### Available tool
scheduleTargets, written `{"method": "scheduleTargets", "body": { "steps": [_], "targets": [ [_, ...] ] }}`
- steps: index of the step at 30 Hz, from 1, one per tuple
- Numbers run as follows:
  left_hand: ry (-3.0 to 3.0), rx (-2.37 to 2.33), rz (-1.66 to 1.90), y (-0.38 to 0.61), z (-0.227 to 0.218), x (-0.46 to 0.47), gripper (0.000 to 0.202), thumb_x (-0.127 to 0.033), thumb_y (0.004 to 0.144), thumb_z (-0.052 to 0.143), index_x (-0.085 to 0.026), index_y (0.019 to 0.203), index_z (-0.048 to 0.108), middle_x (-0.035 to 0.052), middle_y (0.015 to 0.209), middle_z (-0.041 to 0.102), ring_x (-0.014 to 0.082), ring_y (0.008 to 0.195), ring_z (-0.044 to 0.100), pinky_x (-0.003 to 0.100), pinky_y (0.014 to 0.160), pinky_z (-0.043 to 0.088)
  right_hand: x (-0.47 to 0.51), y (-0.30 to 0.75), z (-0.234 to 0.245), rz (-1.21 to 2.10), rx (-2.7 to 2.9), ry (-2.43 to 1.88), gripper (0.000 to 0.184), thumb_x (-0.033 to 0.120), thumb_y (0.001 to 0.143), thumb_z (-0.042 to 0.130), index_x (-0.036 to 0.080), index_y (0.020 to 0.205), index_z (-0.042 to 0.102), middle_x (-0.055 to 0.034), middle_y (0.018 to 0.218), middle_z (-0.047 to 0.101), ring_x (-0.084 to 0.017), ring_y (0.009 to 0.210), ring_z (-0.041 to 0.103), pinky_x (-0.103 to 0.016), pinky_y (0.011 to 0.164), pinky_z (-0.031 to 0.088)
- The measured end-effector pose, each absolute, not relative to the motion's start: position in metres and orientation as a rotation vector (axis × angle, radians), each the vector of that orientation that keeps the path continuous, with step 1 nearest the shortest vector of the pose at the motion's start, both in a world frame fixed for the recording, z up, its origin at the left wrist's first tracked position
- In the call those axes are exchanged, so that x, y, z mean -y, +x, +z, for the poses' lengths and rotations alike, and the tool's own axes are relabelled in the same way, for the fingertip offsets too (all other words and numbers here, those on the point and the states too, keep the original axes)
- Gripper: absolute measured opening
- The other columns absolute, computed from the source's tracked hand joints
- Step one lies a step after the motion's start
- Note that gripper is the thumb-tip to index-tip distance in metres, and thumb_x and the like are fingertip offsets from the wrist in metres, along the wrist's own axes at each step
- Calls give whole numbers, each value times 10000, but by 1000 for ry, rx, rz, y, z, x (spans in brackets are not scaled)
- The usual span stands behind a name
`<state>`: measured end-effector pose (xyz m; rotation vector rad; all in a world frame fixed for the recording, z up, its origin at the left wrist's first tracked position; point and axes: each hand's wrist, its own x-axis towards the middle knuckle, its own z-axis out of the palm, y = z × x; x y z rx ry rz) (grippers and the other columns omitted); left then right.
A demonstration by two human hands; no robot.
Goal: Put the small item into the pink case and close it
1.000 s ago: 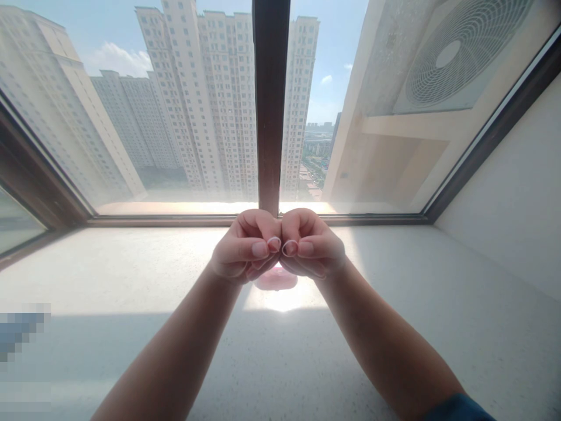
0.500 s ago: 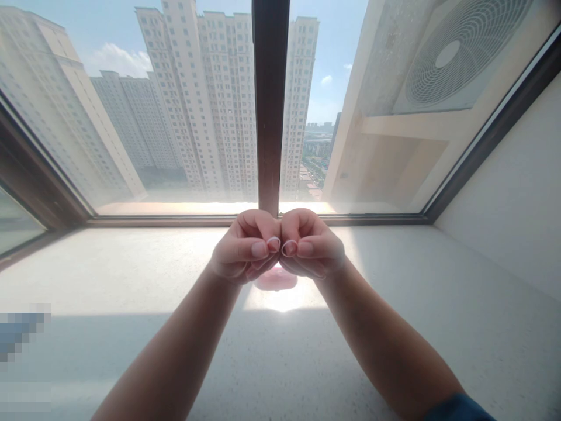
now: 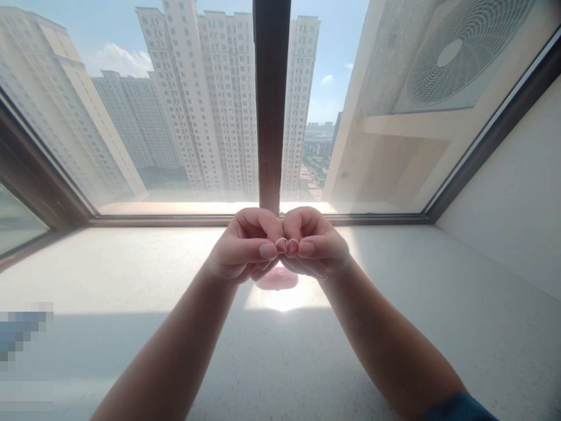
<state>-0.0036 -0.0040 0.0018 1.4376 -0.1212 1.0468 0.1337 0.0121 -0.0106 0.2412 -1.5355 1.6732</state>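
Note:
My left hand (image 3: 243,248) and my right hand (image 3: 313,242) are held out over a pale stone window sill (image 3: 131,275), knuckles pressed together. Both hands are curled, thumb against forefinger in a pinch. Whatever they pinch, if anything, is too small or hidden to make out. Just below and behind the hands a small pink thing (image 3: 277,279) lies on the sill, mostly hidden by them, at the edge of a bright patch of sunlight.
A dark brown window post (image 3: 270,105) rises right behind the hands. Through the glass are tall apartment towers and an air-conditioner fan unit (image 3: 456,55) at the upper right. A pale wall (image 3: 512,199) bounds the sill on the right.
The fingertips have drawn a little closer together, with the forefinger nails tucked further in. The arms have hardly shifted.

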Motion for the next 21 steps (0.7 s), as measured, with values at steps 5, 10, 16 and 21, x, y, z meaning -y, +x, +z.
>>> {"method": "scheduleTargets", "body": {
  "steps": [5, 10, 16, 21],
  "targets": [
    [1604, -76, 1173, -12, 10, 9, 45, -199, 717, 732, -175, 747, 708, -18, 571, 588, 37, 382, 482, 129, 331, 348, -6, 144, -2, 1553, 1583, 63, 179, 291, 730, 726, 161, 712, 605, 70, 461, 476, -47, 389, 436, -151, 398, 356],
    [1711, -306, 1360, -14, 22, 22, 62, -160, 694, 751, -166, 731, 702, -6, 630, 628, 43, 428, 513, 150, 382, 405, 6, 155, 13, 1385, 1628, 14, 117, 233, 761, 696, 143, 744, 624, 72, 449, 497, -24, 316, 377, -147, 335, 281],
    [1804, -438, 1543, -7, 29, 32, 16, -172, 731, 728, -172, 734, 712, -5, 608, 630, 59, 459, 527, 176, 414, 444, 21, 161, 27, 1095, 1649, -216, 136, 257, 736, 728, 141, 739, 658, 51, 469, 523, -44, 352, 438, -161, 329, 322],
    [1837, -530, 1607, -6, 31, 32, 59, -211, 709, 750, -171, 729, 711, 4, 604, 635, 72, 463, 535, 187, 408, 443, 23, 161, 30, 974, 1658, -282, 108, 242, 745, 722, 152, 728, 666, 49, 471, 532, -42, 361, 441, -162, 332, 334]
  ]
}}
